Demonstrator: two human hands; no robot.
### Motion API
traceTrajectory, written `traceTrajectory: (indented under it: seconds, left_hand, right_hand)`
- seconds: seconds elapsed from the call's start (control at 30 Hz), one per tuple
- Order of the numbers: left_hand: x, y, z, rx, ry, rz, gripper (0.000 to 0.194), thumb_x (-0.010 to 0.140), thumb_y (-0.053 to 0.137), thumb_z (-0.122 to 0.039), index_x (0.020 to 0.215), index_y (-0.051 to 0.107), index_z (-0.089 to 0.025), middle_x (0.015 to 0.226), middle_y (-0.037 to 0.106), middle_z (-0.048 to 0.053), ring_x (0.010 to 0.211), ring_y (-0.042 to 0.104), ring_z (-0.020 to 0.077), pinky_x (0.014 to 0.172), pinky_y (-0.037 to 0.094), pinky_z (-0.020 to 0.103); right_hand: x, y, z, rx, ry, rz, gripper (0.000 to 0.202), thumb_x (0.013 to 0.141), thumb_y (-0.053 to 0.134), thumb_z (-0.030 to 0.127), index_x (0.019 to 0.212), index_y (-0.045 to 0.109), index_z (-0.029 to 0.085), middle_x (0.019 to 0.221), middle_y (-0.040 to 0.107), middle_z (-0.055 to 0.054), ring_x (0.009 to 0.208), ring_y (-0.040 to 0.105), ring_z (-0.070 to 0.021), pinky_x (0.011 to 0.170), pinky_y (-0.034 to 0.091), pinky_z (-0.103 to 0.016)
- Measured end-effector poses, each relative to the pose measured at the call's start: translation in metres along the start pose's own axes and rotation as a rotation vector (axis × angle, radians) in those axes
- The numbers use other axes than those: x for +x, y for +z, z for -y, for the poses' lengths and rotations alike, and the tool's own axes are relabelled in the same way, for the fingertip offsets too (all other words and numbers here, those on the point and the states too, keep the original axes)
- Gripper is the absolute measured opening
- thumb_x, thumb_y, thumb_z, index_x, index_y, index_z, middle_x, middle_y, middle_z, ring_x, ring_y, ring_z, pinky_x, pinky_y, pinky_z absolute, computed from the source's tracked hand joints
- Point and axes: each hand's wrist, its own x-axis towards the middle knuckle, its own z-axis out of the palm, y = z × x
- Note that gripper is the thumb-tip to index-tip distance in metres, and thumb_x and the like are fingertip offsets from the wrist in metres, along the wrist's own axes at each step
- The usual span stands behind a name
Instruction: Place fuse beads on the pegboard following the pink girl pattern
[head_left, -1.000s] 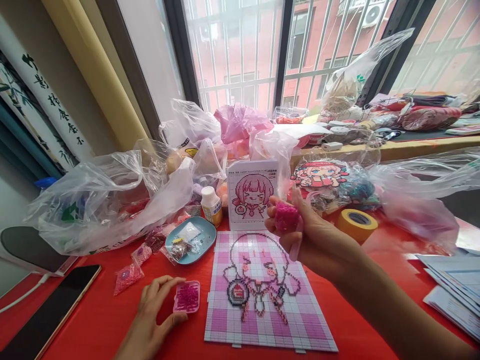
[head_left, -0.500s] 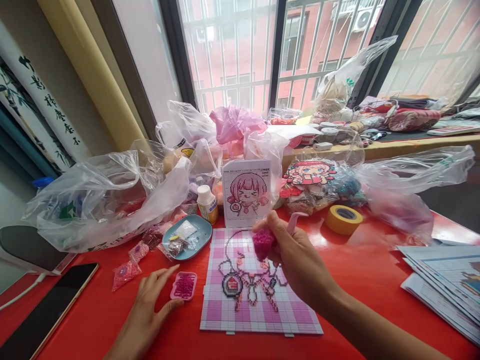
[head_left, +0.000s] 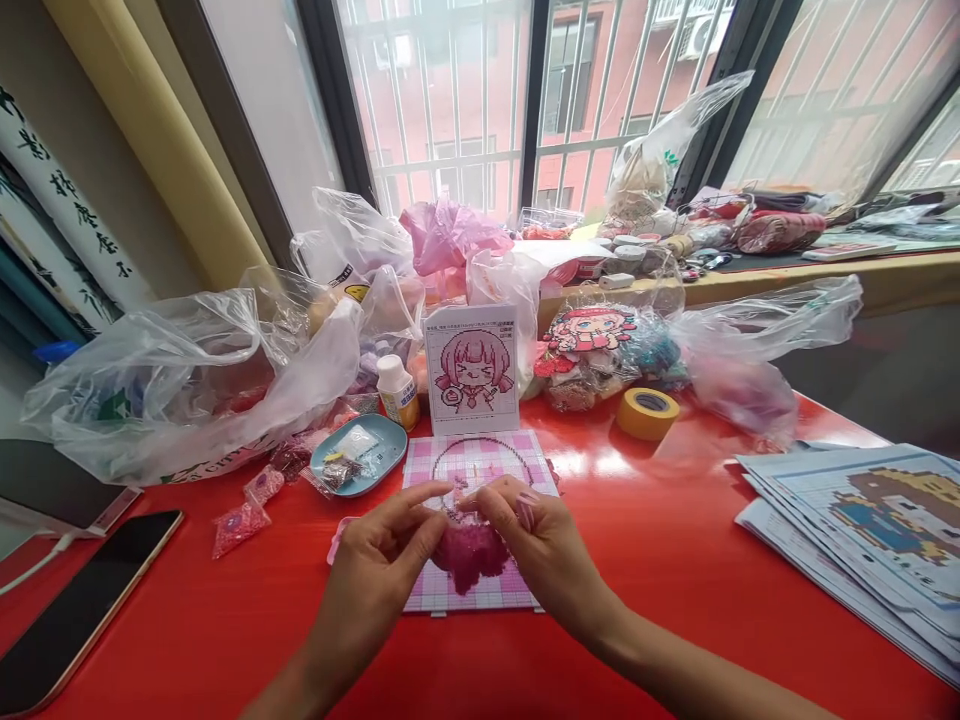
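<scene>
A small bag of magenta beads (head_left: 472, 562) is held up over the pink-and-white checked pegboard (head_left: 436, 598). My right hand (head_left: 551, 545) is closed on the bag's top, with pink tweezers (head_left: 526, 508) tucked among its fingers. On the other side, my left hand (head_left: 382, 550) pinches the bag's upper edge between thumb and fingers. Bead outlines show on the board's upper part; hands and bag hide much of the rest. The small pink bead tray (head_left: 336, 540) peeks out behind my left hand, mostly covered. Behind the board a printed pattern card (head_left: 474, 372) stands upright.
At the left are a phone (head_left: 90, 600), bead packets (head_left: 240, 525) and a blue dish (head_left: 375, 470) beside a white-capped bottle (head_left: 397, 392). Yellow tape (head_left: 648, 414) and printed sheets (head_left: 847, 540) lie to the right. Plastic bags (head_left: 187, 370) crowd the back.
My right hand has brought the bead bag down and left, nearer to me. My left hand has left the pink tray and joined it at the bag. The view has shifted slightly.
</scene>
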Motion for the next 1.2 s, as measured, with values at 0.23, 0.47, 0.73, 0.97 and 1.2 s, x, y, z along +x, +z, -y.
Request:
traceTrajectory:
  seconds: [0.23, 0.47, 0.73, 0.97, 1.2]
  left_hand:
    - [-0.008, -0.004, 0.008, 0.18, 0.218, 0.093, 0.019, 0.084, 0.06, -0.022, 0.092, 0.077, -0.027, 0.081, 0.075, 0.002, 0.078, 0.067, 0.0192, 0.071, 0.052, 0.028]
    - [-0.002, -0.009, 0.025, 0.451, 0.514, 0.172, 0.035, 0.088, 0.047, -0.015, 0.11, 0.07, -0.029, 0.077, 0.067, 0.004, 0.065, 0.06, 0.0136, 0.059, 0.049, 0.023]
    - [-0.01, -0.011, 0.012, -0.072, -0.099, 0.368, 0.03, 0.086, 0.056, -0.039, 0.108, 0.07, -0.025, 0.101, 0.072, 0.005, 0.094, 0.068, 0.0236, 0.082, 0.057, 0.035]
    - [0.029, -0.034, 0.012, 0.209, -0.007, -0.022, 0.033, 0.077, 0.066, -0.044, 0.092, 0.072, -0.015, 0.083, 0.075, 0.006, 0.075, 0.07, 0.0211, 0.075, 0.058, 0.034]
    - [0.12, -0.1, 0.043, 0.563, 0.06, -0.237, 0.025, 0.089, 0.058, -0.03, 0.108, 0.06, -0.014, 0.107, 0.063, 0.007, 0.09, 0.063, 0.0191, 0.077, 0.054, 0.038]
  right_hand:
    - [-0.005, -0.013, 0.0, 0.073, 0.164, 0.114, 0.041, 0.083, 0.052, 0.054, 0.067, 0.056, 0.017, 0.053, 0.028, 0.008, 0.046, 0.02, -0.0068, 0.043, 0.018, -0.022]
    - [0.0, -0.018, -0.002, 0.101, 0.349, 0.19, 0.052, 0.083, 0.044, 0.064, 0.072, 0.058, 0.015, 0.054, 0.024, 0.009, 0.046, 0.011, -0.0062, 0.04, 0.009, -0.022]
    - [0.001, -0.023, -0.009, 0.025, 0.275, 0.21, 0.038, 0.068, 0.072, 0.052, 0.07, 0.06, 0.015, 0.058, 0.055, 0.002, 0.049, 0.038, -0.0065, 0.046, 0.022, -0.023]
    - [0.0, -0.023, -0.01, -0.03, 0.26, 0.109, 0.047, 0.076, 0.059, 0.062, 0.085, 0.063, 0.017, 0.065, 0.046, 0.004, 0.049, 0.026, -0.0067, 0.045, 0.017, -0.024]
    - [0.001, -0.027, -0.004, -0.04, 0.274, 0.042, 0.051, 0.075, 0.057, 0.064, 0.087, 0.063, 0.015, 0.064, 0.039, 0.005, 0.047, 0.019, -0.0057, 0.043, 0.012, -0.025]
